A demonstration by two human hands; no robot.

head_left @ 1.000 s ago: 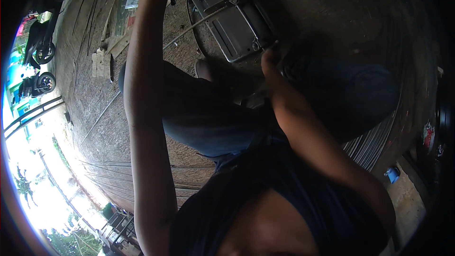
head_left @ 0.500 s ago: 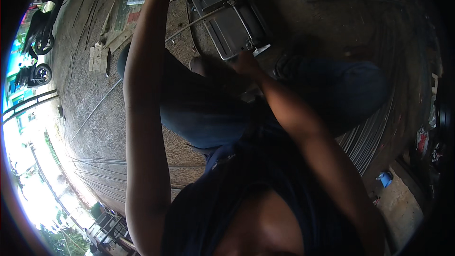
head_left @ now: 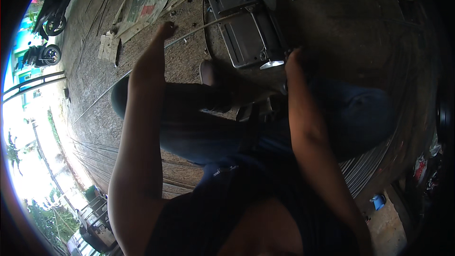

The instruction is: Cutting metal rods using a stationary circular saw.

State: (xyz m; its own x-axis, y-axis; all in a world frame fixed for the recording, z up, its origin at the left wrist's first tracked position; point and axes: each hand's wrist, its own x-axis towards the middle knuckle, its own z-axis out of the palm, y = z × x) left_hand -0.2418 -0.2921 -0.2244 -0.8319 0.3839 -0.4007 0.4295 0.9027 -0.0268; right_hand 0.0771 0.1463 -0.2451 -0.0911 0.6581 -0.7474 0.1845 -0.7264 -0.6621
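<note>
On the floor, the machine lies just left of the nearer right hand, its long axis pointing away; whether this or the left hand's fingers pinch anything, I cannot tell

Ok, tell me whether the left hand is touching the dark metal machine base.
No, floor shows between the left hand and the dark metal machine base.

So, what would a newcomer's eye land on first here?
Probably the dark metal machine base at top centre, with the right hand by its near right corner and a thin rod reaching over it from the left. The left hand is near that rod. Next, the parked motorcycles at upper left, against glaring daylight.
</note>
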